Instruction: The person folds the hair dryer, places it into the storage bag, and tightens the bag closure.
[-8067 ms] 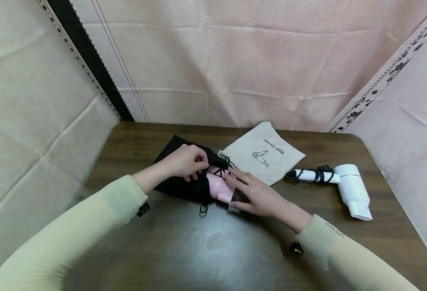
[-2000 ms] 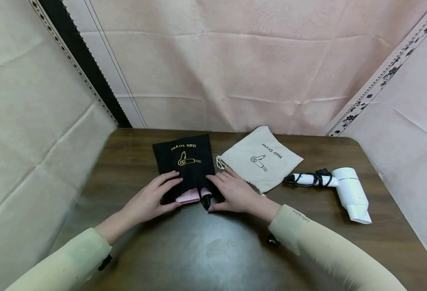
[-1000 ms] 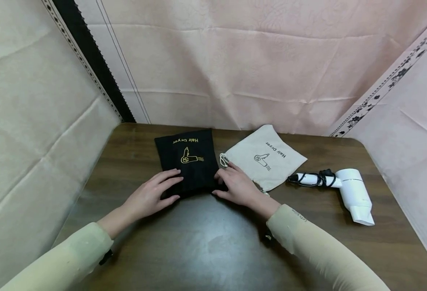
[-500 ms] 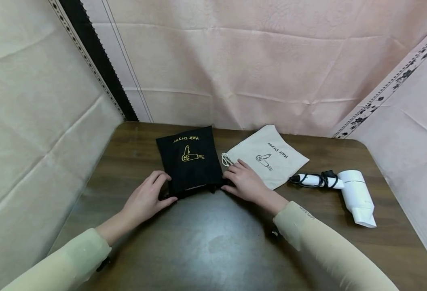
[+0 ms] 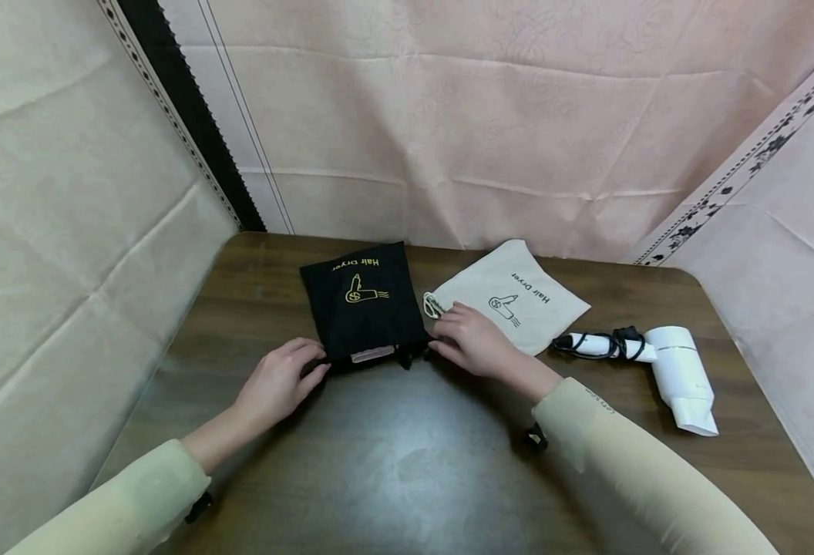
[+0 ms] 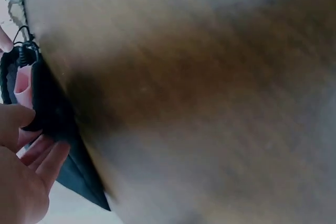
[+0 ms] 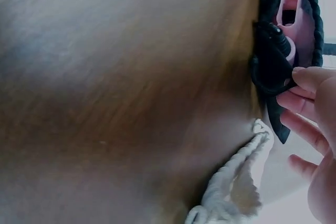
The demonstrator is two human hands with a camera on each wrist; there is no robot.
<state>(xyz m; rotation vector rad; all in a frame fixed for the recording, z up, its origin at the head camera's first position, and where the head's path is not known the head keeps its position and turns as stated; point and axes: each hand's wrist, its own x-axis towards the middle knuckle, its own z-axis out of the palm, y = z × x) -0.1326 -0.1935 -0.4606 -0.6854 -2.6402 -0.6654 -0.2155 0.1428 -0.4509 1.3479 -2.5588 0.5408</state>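
A black drawstring bag (image 5: 361, 308) with gold "Hair Dryer" print lies on the table, its mouth towards me. Inside the mouth shows a pink hair dryer (image 7: 290, 3); the rest of it is hidden by the cloth. My left hand (image 5: 275, 385) pinches the left corner of the mouth between thumb and fingers (image 6: 52, 163). At the right corner, my right hand (image 5: 476, 343) pinches the black rim with thumb and forefinger, its other fingers loosely spread in the right wrist view. The dryer's black cord end (image 7: 275, 35) sits by that corner.
A white drawstring bag (image 5: 525, 297) with the same print in black lies beside the right hand. Farther right is a white hair dryer (image 5: 677, 378) with its black cord wound round the handle. Cloth (image 5: 518, 139) hangs behind the brown table (image 5: 393, 478).
Earlier the pink hair dryer stuck out of the black bag; it now sits inside, the bag turned print up. Lately both hands have moved to the mouth's corners and the mouth has opened slightly.
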